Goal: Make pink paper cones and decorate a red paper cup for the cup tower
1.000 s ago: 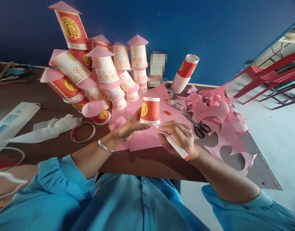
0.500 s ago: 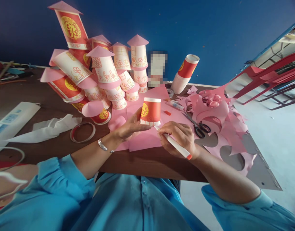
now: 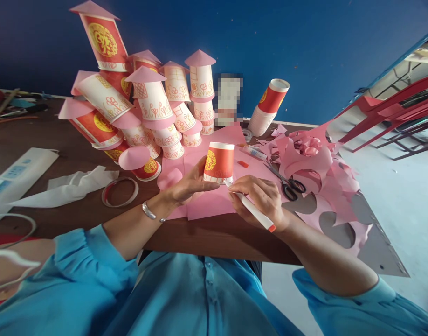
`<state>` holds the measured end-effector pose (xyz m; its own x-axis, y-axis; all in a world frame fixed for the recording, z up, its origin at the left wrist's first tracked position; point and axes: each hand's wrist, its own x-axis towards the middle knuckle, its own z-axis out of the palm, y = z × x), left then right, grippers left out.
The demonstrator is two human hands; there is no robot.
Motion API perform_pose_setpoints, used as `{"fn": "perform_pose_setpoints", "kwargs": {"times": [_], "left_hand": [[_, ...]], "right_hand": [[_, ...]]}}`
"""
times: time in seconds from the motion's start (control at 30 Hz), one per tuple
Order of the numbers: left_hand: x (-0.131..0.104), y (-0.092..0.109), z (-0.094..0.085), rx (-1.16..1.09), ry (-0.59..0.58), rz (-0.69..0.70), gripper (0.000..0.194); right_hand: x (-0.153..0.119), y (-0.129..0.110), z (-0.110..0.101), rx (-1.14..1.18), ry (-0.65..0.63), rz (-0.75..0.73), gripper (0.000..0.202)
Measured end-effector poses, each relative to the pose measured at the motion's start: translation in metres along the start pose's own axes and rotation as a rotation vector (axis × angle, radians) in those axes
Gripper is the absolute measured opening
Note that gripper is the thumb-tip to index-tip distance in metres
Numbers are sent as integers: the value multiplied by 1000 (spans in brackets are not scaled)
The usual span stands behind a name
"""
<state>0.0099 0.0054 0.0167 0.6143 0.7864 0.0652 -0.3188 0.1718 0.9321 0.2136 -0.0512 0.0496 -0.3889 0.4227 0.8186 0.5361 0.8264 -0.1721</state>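
Observation:
A red paper cup (image 3: 222, 159) with a yellow emblem stands upside down in my left hand (image 3: 192, 183), its rim toward me at the bottom. The fingers of that hand are partly hidden behind the cup, with the thumb along its lower edge. My right hand (image 3: 258, 198) grips a white marker (image 3: 254, 212) with an orange-red end. The marker's tip touches the white band at the cup's rim, where short strokes show. Beneath both hands lies pink paper (image 3: 210, 205), and a loose orange-red marker cap (image 3: 243, 164) rests on it.
Paper-cup towers (image 3: 153, 100) with pink cone roofs crowd the left. Scissors (image 3: 291, 186), a glue tube (image 3: 254, 151) and pink scraps (image 3: 315, 158) lie at right. Stacked cups (image 3: 266, 109) stand behind. A tape roll (image 3: 120, 192) and white tissue (image 3: 70, 189) lie at left.
The marker tip has moved slightly up and onto the rim band of the cup. The cup and my left hand have hardly moved.

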Motion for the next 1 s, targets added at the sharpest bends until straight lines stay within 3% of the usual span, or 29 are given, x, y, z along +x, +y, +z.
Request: {"fn": "perform_pose_setpoints", "kwargs": {"times": [0.73, 1.0], "left_hand": [[1, -5, -4, 2, -22, 15, 68], [2, -6, -4, -72, 2, 50, 59]], "right_hand": [[0, -1, 0, 3, 5, 9, 18], [2, -1, -4, -15, 43, 4, 16]]}}
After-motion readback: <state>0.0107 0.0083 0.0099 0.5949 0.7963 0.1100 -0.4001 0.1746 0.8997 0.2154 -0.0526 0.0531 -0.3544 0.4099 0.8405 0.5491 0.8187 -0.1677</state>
